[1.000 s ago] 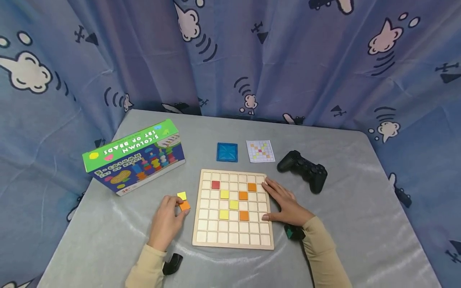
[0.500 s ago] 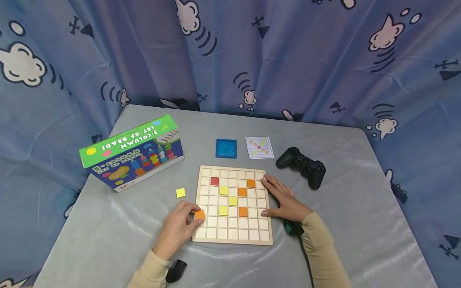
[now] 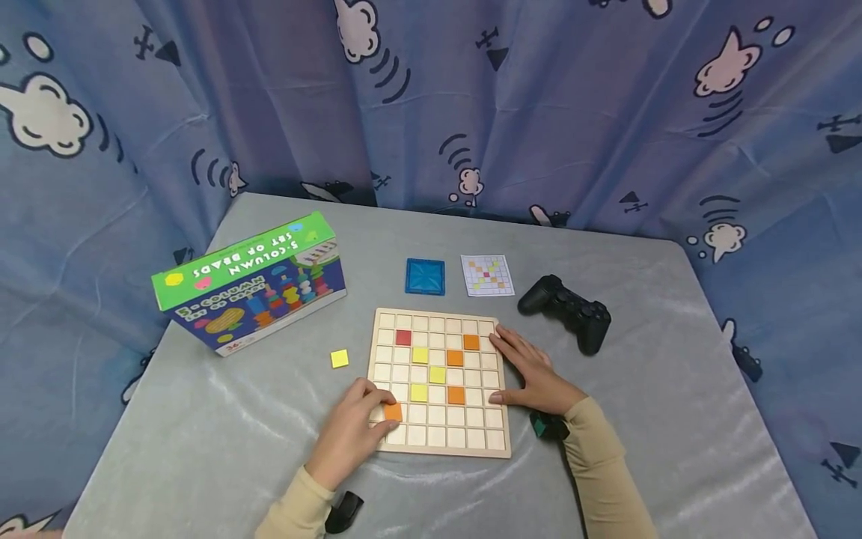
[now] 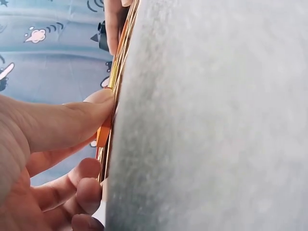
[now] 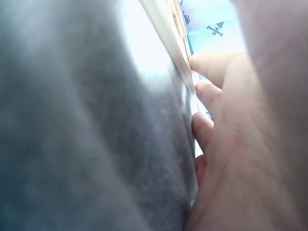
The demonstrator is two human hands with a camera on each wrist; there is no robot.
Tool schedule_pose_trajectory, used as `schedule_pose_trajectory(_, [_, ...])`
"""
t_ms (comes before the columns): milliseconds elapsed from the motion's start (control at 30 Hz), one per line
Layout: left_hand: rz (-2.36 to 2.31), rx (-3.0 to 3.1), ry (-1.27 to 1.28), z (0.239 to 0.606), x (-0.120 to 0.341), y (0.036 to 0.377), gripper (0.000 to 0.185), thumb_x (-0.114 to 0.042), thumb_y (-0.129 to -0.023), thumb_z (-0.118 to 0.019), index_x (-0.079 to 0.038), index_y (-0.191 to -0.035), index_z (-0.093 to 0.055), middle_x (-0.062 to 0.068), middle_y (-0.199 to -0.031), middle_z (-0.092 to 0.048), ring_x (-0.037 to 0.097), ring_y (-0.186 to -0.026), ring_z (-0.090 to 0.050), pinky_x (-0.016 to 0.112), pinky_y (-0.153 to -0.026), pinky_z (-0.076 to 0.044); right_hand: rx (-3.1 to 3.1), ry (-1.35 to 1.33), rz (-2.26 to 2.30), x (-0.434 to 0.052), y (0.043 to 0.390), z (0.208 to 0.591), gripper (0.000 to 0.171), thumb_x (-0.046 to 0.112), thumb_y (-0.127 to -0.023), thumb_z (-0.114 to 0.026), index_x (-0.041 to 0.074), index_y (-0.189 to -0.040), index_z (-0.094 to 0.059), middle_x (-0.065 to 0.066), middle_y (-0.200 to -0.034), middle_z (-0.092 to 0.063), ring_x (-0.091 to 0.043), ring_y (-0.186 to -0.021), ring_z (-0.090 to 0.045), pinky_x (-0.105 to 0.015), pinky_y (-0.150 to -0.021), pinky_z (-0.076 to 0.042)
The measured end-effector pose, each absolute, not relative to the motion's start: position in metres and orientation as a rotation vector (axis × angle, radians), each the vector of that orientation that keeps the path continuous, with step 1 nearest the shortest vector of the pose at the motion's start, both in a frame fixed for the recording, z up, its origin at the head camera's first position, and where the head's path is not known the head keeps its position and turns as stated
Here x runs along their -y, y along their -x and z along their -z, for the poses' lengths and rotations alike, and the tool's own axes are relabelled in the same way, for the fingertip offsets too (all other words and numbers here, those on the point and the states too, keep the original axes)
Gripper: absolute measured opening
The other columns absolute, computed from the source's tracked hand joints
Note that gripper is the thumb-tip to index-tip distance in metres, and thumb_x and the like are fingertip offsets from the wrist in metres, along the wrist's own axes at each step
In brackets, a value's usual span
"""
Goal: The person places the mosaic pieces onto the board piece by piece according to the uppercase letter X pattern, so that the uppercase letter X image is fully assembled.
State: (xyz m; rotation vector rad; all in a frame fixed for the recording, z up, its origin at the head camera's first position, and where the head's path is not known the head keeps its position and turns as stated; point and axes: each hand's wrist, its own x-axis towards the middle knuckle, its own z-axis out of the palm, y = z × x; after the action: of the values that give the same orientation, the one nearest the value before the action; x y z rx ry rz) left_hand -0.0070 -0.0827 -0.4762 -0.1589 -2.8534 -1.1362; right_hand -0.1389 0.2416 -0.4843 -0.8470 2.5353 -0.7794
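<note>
Pinching a small orange tile (image 3: 393, 412) by its edges over the wooden grid board's (image 3: 438, 449) lower-left cells, the left hand (image 3: 350, 434) holds something light, stiff and easily dropped, while the right hand (image 3: 535, 374) lies flat, steadying the board.

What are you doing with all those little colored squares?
A person is filling a wooden grid board with colored tiles. The left hand pinches an orange tile at the board's lower left, while the right hand rests on its right edge. Red, yellow and orange tiles already sit in the grid. One yellow tile lies on the table.
</note>
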Motion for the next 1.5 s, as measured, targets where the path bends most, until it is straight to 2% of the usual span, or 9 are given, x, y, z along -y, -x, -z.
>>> schedule_pose_trajectory(233, [1.130,2.855,0.193,0.478,0.080,0.008,0.027,-0.020,-0.072,-0.084,-0.020,-0.095,-0.070,-0.005,-0.089,-0.050,0.009,-0.079,-0.045,0.026,-0.070,-0.043,-2.532,0.834,0.784,-0.243,0.137,0.486,0.102,0.053,-0.077,-0.074,0.021,-0.154,-0.016,-0.002,-0.162,-0.005,-0.033,-0.147,-0.005,-0.065,-0.106,-0.008])
schedule_pose_trajectory(800, [1.081,2.891,0.193,0.480,0.077,0.014,0.031,-0.026,-0.071,-0.085,-0.021,-0.098,-0.071,-0.007,-0.089,-0.046,0.010,-0.081,-0.042,0.028,-0.073,-0.041,-2.532,0.842,0.802,-0.243,0.141,0.484,0.103,0.052,-0.077,-0.075,0.021,-0.154,-0.016,-0.002,-0.162,-0.005,-0.033,-0.147,-0.005,-0.062,-0.107,-0.008])
schedule_pose_trajectory(967, [1.256,2.858,0.098,0.474,0.088,0.019,0.028,-0.026,-0.082,-0.077,-0.018,-0.107,-0.069,-0.005,-0.092,-0.052,0.008,-0.075,-0.046,0.025,-0.067,-0.042,-2.534,0.848,0.798,-0.243,0.140,0.486,0.102,0.053,-0.077,-0.074,0.021,-0.154,-0.016,-0.002,-0.162,-0.005,-0.034,-0.147,-0.005,-0.063,-0.106,-0.008])
schedule_pose_trajectory(1067, [1.283,2.792,-0.046,0.469,0.105,0.026,0.028,-0.022,-0.087,-0.072,-0.012,-0.113,-0.066,0.001,-0.094,-0.055,0.013,-0.073,-0.048,0.026,-0.064,-0.041,-2.531,0.856,0.787,-0.243,0.139,0.487,0.102,0.054,-0.077,-0.074,0.021,-0.155,-0.016,-0.003,-0.162,-0.005,-0.034,-0.147,-0.006,-0.064,-0.106,-0.009])
schedule_pose_trajectory(1267, [1.094,2.808,-0.186,0.468,0.144,0.043,0.041,-0.013,-0.082,-0.077,-0.003,-0.118,-0.061,0.015,-0.106,-0.054,0.031,-0.097,-0.052,0.045,-0.083,-0.044,-2.530,0.852,0.809,-0.243,0.138,0.489,0.102,0.053,-0.077,-0.074,0.021,-0.154,-0.016,-0.003,-0.162,-0.006,-0.033,-0.147,-0.005,-0.062,-0.108,-0.008])
schedule_pose_trajectory(1367, [1.061,2.872,-0.189,0.471,0.153,0.047,0.040,-0.012,-0.080,-0.078,-0.004,-0.116,-0.063,0.015,-0.109,-0.053,0.034,-0.104,-0.051,0.049,-0.090,-0.042,-2.527,0.843,0.815,-0.243,0.138,0.488,0.102,0.053,-0.077,-0.074,0.021,-0.154,-0.016,-0.003,-0.162,-0.006,-0.033,-0.147,-0.005,-0.061,-0.109,-0.007])
schedule_pose_trajectory(1500, [1.074,2.881,-0.166,0.476,0.156,0.047,0.037,-0.013,-0.079,-0.079,-0.009,-0.114,-0.065,0.013,-0.108,-0.053,0.032,-0.103,-0.051,0.049,-0.090,-0.042,-2.530,0.839,0.808,-0.243,0.138,0.486,0.102,0.053,-0.077,-0.074,0.021,-0.154,-0.016,-0.003,-0.162,-0.006,-0.033,-0.147,-0.005,-0.061,-0.109,-0.007])
